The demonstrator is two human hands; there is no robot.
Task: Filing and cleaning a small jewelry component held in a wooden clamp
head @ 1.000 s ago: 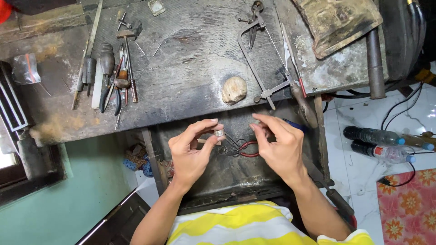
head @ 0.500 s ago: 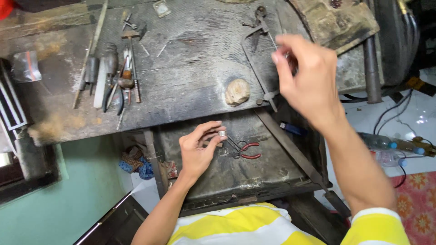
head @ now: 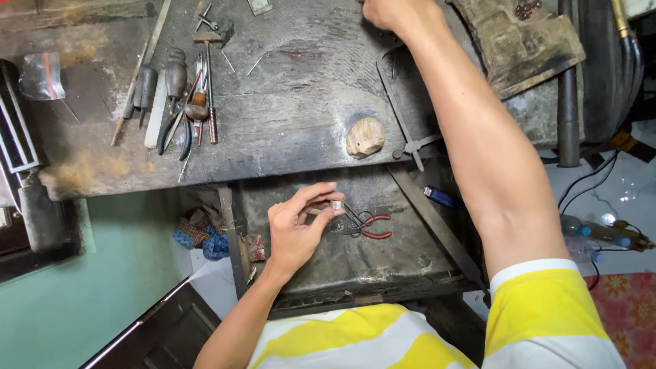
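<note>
A small silvery metal ring [head: 336,204] sits pinched between the left hand's [head: 295,231] fingers above the red-handled pliers [head: 365,225] in the open drawer [head: 383,270]. The right hand [head: 391,11] reaches across the worn grey surface [head: 294,102]; whether its fingers grip anything cannot be told.

Yellow-and-white striped short-sleeved shirt [head: 547,307]

Left hand [head: 297,229] pinched shut — right hand [head: 389,12] outstretched.

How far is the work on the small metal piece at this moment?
Done: nothing shows as finished. In hand: the left hand pinches a small silvery ring over the open drawer; the right hand reaches to the far bench edge. Left: the red-handled pliers lie unused.
</note>
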